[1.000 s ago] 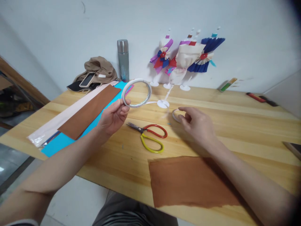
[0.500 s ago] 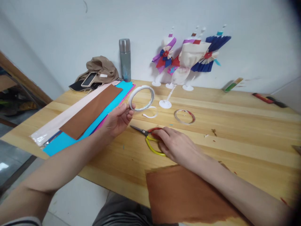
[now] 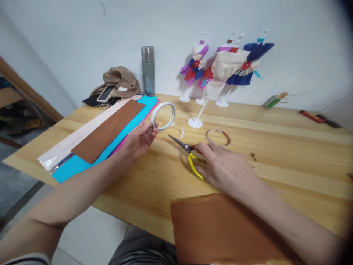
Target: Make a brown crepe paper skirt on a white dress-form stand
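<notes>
My left hand [image 3: 139,140] is closed on a white tape roll [image 3: 163,115], held upright above the wooden table [image 3: 289,147]; a short strip of tape curls off the roll to the right. My right hand [image 3: 224,168] grips the handles of the red-and-yellow scissors [image 3: 190,156], whose blades point left toward the roll. A second, thinner tape ring [image 3: 217,137] lies flat on the table just beyond my right hand. A brown sheet [image 3: 220,228] lies at the near edge under my right forearm.
Pink, brown and blue sheets [image 3: 104,129] lie stacked at the left. At the back stand a steel flask [image 3: 148,70], a cloth bundle with a phone [image 3: 116,85], paper-fan figures on white stands [image 3: 220,70], a glue stick [image 3: 275,100] and a red cutter [image 3: 311,117].
My right hand left the small tape ring, came down onto the scissors and picked them up, turning the blades toward the roll. The left hand lowered the tape roll slightly.
</notes>
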`<control>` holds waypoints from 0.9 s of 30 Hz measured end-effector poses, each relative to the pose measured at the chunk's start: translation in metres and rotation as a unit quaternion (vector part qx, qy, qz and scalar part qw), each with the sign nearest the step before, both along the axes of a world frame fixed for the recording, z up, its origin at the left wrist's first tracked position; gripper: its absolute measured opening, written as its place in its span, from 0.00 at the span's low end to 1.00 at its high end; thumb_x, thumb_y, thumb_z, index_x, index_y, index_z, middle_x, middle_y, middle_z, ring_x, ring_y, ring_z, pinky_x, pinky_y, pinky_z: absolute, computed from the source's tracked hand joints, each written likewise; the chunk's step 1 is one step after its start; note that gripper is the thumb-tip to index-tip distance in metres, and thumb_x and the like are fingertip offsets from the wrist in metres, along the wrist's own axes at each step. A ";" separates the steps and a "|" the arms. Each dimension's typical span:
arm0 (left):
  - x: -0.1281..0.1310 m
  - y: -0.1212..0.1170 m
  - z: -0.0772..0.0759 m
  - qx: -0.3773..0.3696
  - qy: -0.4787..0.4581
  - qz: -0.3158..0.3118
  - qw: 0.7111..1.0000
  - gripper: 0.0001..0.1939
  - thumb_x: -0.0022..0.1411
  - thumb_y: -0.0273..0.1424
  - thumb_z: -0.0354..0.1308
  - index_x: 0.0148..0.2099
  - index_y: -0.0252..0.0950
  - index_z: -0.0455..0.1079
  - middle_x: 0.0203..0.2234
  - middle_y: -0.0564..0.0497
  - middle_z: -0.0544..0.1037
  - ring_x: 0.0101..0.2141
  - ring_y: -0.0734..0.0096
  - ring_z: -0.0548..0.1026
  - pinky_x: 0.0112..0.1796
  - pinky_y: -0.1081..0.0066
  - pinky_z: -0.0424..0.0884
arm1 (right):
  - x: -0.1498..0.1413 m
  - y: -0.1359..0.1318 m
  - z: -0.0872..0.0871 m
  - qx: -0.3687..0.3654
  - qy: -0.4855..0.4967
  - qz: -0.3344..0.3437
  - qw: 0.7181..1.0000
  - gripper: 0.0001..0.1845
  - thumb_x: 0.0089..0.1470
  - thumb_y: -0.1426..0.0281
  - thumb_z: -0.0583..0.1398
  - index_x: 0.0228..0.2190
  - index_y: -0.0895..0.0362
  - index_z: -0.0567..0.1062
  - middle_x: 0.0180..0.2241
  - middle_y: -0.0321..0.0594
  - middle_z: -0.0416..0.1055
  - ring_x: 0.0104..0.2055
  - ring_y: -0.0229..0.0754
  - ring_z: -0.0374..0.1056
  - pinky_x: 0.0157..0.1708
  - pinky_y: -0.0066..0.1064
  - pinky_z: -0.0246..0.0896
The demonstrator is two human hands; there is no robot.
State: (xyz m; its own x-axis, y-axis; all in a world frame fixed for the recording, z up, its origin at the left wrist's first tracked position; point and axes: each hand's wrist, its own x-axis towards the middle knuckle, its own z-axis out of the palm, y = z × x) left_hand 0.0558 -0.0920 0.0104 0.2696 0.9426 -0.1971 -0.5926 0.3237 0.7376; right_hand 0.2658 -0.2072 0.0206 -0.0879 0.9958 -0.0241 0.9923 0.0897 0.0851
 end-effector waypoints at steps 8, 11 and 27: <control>0.002 -0.006 0.001 0.008 0.006 -0.025 1.000 0.16 0.71 0.19 0.49 0.32 0.27 0.75 0.28 0.49 0.79 0.24 0.82 0.77 0.26 0.86 0.74 | 0.006 0.003 0.000 0.053 -0.030 -0.047 0.997 0.21 0.61 0.60 0.58 0.50 0.60 0.71 0.49 0.58 0.72 0.51 0.60 0.68 0.35 0.37 0.61; 0.003 -0.008 -0.001 0.017 0.011 -0.042 0.999 0.14 0.68 0.18 0.51 0.31 0.28 0.74 0.28 0.49 0.80 0.23 0.82 0.76 0.25 0.85 0.74 | 0.006 0.005 -0.005 0.081 -0.036 -0.062 0.994 0.20 0.63 0.60 0.55 0.50 0.60 0.72 0.47 0.58 0.73 0.51 0.60 0.69 0.35 0.38 0.60; 0.007 -0.014 -0.010 0.038 0.018 -0.099 0.994 0.09 0.58 0.21 0.65 0.27 0.30 0.71 0.29 0.48 0.81 0.24 0.81 0.76 0.24 0.84 0.73 | 0.001 0.004 -0.016 0.097 -0.065 -0.002 0.993 0.14 0.62 0.63 0.58 0.46 0.58 0.74 0.39 0.50 0.75 0.40 0.53 0.70 0.31 0.35 0.52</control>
